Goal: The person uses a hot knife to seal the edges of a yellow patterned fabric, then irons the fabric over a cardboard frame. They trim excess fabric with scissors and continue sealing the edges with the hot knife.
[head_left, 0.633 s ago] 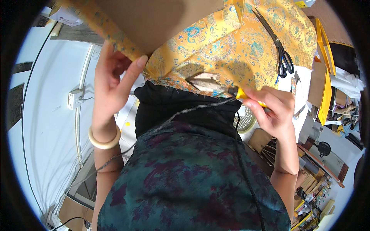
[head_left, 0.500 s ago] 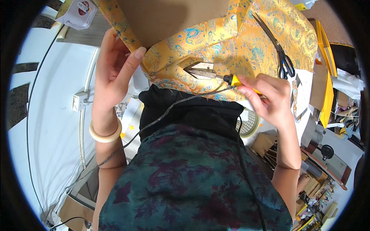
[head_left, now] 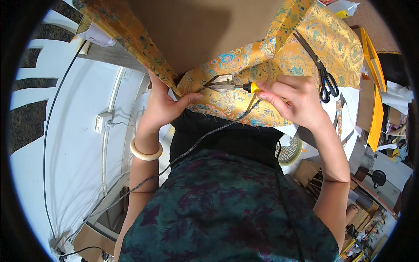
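Observation:
My right hand [head_left: 299, 99] grips the yellow-and-black handle of a small corded hot iron [head_left: 223, 86] with a flat, pointed metal head. Its tip points left and lies over the gold brocade fabric [head_left: 244, 105], close to a corner. At that corner my left hand [head_left: 163, 107] pinches the brocade, thumb on top and fingers hidden behind the folded edge. A brown board [head_left: 200, 30] has brocade strips folded over its edges. From the iron a dark braided cord [head_left: 198, 139] runs down across my front to the lower left.
Black-handled scissors [head_left: 322, 72] lie on the brocade at the right. Beyond them stand a yellow box [head_left: 373, 118] and a white bottle [head_left: 342, 8]. A round green basket [head_left: 290, 150] sits below the table edge. On the left wall is a white socket [head_left: 103, 122].
My left hand has moved right and down, its thumb now on the brocade at the corner. The board has turned slightly and come nearer. The iron has shifted slightly with its tip closer to my thumb.

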`<state>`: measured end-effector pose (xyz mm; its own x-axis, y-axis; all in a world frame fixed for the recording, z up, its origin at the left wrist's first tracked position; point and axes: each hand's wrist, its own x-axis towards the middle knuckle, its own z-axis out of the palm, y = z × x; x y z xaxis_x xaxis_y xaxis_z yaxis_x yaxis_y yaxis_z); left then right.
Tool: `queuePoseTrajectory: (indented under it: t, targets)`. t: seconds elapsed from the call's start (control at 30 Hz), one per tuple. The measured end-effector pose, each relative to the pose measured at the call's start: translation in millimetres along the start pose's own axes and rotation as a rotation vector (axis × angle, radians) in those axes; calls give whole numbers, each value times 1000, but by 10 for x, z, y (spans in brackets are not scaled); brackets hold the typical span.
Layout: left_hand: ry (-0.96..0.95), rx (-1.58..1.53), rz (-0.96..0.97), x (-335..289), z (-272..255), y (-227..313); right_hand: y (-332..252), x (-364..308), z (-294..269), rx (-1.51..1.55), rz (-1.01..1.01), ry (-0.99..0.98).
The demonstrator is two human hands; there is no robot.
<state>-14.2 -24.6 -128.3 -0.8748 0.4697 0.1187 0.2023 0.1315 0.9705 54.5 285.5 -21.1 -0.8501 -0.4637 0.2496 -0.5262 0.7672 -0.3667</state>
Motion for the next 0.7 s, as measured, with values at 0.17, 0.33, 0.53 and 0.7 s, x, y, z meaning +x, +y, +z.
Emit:
queuePoseTrajectory:
  t: [0.17,0.33,0.53,0.7]
  targets:
    - [15,3,-51,-12,14,-26,30,-52,8,-8,42,-33]
    - [-103,79,-177,-20,11,57,2,-49,60,14,122,22]
    - [-44,789,207,-210,54,-489,-198,-95,66,-4,189,67]
    - [5,100,-98,-52,117,47,-195,-205,166,57,277,107]
